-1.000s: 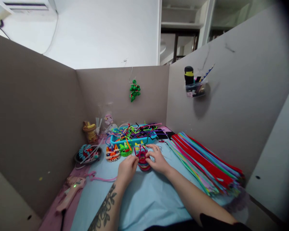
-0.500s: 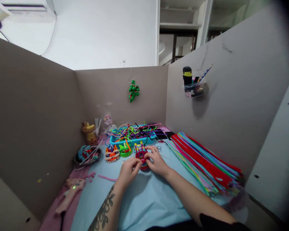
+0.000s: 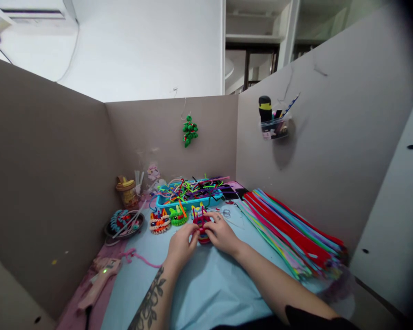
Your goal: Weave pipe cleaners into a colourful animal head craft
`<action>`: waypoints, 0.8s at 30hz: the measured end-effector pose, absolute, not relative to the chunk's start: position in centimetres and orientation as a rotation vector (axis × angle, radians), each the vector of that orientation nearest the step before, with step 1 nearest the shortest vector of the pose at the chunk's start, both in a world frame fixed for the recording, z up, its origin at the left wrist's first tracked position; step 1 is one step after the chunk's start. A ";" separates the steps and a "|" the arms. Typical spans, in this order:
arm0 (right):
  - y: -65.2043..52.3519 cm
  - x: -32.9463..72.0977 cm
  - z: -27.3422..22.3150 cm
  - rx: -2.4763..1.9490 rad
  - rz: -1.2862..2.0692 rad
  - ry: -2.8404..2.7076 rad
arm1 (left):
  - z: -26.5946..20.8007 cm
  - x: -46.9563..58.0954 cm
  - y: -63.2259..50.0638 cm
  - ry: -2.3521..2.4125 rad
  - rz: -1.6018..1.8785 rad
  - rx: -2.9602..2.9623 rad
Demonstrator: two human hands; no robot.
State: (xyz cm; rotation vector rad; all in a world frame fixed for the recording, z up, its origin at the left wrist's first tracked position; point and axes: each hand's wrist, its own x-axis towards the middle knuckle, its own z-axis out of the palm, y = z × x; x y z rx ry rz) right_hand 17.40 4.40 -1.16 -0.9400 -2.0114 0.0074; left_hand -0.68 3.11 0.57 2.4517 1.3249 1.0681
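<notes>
In the head view, a dark pink pipe-cleaner piece [image 3: 202, 222] with upright prongs and bands of other colours near its base stands between my hands. My left hand [image 3: 182, 243] pinches its near side from the left, thumb and forefinger together. From the right, my right hand [image 3: 223, 233] grips the same piece, its fingertips close to the left ones. The fingers hide part of it. A pink pipe cleaner [image 3: 146, 261] trails across the blue sheet [image 3: 206, 293] left of my left wrist. Orange-and-cream [image 3: 160, 222] and green [image 3: 178, 215] pipe-cleaner figures sit beyond my left hand.
Behind the figures is a blue tray [image 3: 189, 202] heaped with pipe-cleaner scraps. Long pipe cleaners [image 3: 292, 229] lie bundled on the right. A pink glue gun [image 3: 98, 284] with a green light and a dark bowl [image 3: 124, 229] are at left. Grey partitions [image 3: 206, 156] enclose the table.
My fingers have shifted slightly on the dark pink piece, the left hand a little leftward. The loose pink pipe cleaner's strand lies differently, with its end lower. The view has moved slightly.
</notes>
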 end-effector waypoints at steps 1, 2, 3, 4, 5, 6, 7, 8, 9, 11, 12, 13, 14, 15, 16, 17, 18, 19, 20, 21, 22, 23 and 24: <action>4.4 17.3 -1.2 -0.936 0.007 -2.013 | 0.5 -0.6 3.2 1.326 1.062 2.472; 4.3 17.2 -1.2 -0.931 0.010 -2.013 | 0.4 -0.6 3.3 1.335 1.055 2.487; 4.3 17.2 -1.2 -0.924 0.013 -2.008 | 0.3 -0.6 3.4 1.352 1.048 2.495; 4.3 17.1 -1.2 -0.917 0.017 -2.003 | 0.2 -0.7 3.5 1.370 1.033 2.501; 4.4 17.1 -1.3 -0.908 0.023 -1.998 | 0.2 -0.7 3.6 1.389 1.010 2.507; 4.4 17.2 -1.3 -0.898 0.030 -1.997 | 0.1 -0.8 3.7 1.409 0.980 2.516; 4.4 17.2 -1.3 -0.890 0.039 -1.998 | 0.1 -0.8 3.7 1.426 0.947 2.529; 4.4 17.2 -1.3 -0.885 0.048 -1.998 | 0.1 -0.8 3.7 1.440 0.915 2.543; 4.4 17.2 -1.3 -0.885 0.058 -1.996 | 0.1 -0.8 3.7 1.449 0.891 2.555; 4.3 17.0 -1.4 -0.903 0.079 -1.979 | 0.1 -0.8 3.7 1.447 0.865 2.576; 4.2 16.9 -1.4 -0.917 0.091 -1.969 | 0.1 -0.8 3.7 1.438 0.859 2.584; 4.2 16.7 -1.4 -0.932 0.101 -1.958 | 0.2 -0.7 3.6 1.428 0.854 2.590; 4.1 16.6 -1.4 -0.944 0.111 -1.948 | 0.2 -0.7 3.6 1.421 0.851 2.591; 4.1 16.4 -1.4 -0.954 0.119 -1.939 | 0.2 -0.7 3.6 1.420 0.846 2.588; 4.1 16.3 -1.4 -0.961 0.123 -1.929 | 0.3 -0.7 3.5 1.424 0.840 2.581; 4.1 16.2 -1.4 -0.965 0.125 -1.920 | 0.3 -0.7 3.5 1.431 0.835 2.571; 4.1 16.1 -1.4 -0.967 0.123 -1.913 | 0.2 -0.7 3.6 1.439 0.835 2.558; 4.1 16.1 -1.3 -0.969 0.118 -1.908 | 0.2 -0.8 3.6 1.444 0.842 2.543; 4.1 16.2 -1.3 -0.973 0.109 -1.907 | 0.2 -0.9 3.7 1.439 0.859 2.524; 4.1 16.2 -1.3 -0.978 0.096 -1.909 | 0.1 -1.0 3.8 1.420 0.884 2.502; 4.1 16.3 -1.2 -0.981 0.077 -1.914 | 0.0 -1.1 3.9 1.392 0.919 2.472; 4.1 16.4 -1.2 -0.979 0.054 -1.922 | 0.0 -1.3 4.0 1.363 0.961 2.432; 4.0 16.5 -1.2 -0.976 0.028 -1.932 | 0.0 -1.5 4.2 1.339 1.002 2.382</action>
